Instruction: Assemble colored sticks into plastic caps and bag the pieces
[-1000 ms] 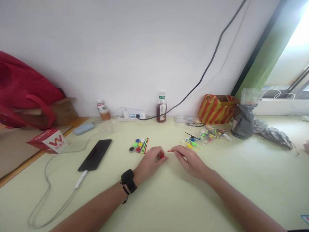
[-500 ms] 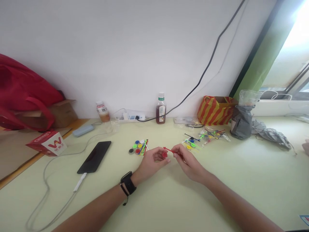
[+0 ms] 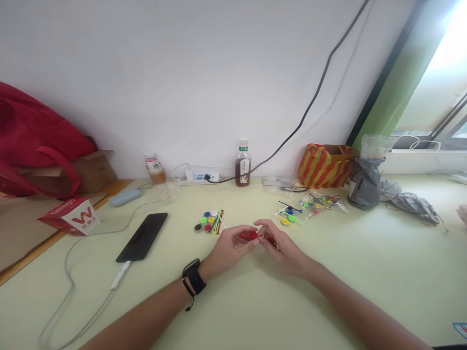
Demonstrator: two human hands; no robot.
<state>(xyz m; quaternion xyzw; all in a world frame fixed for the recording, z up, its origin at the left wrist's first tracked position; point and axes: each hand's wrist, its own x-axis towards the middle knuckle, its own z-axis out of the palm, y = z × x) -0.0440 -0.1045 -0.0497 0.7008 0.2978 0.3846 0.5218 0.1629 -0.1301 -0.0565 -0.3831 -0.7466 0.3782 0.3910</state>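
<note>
In the middle of the table my two hands meet at their fingertips. My left hand (image 3: 233, 243) is closed on a small round red plastic piece (image 3: 252, 235), held up off the tabletop. My right hand (image 3: 282, 245) is closed on a thin red plastic stick (image 3: 269, 239), mostly hidden by its fingers. Whether stick and round piece are joined I cannot make out. Beyond my left hand lie several coloured round discs (image 3: 207, 227) beside a bundle of coloured sticks (image 3: 218, 222). Past my right hand is a pile of similar discs and sticks (image 3: 290, 218).
A black phone (image 3: 142, 237) on a white cable lies left, near a red and white box (image 3: 71, 216). Along the wall stand a drink bottle (image 3: 243, 164), another bottle (image 3: 155, 168), a power strip (image 3: 199, 175) and a striped bag (image 3: 324, 165). A grey pouch (image 3: 367, 182) stands right.
My right hand has brought the red stick in against the round piece, and the hands are closer together. The round piece has turned and now shows more of its side.
</note>
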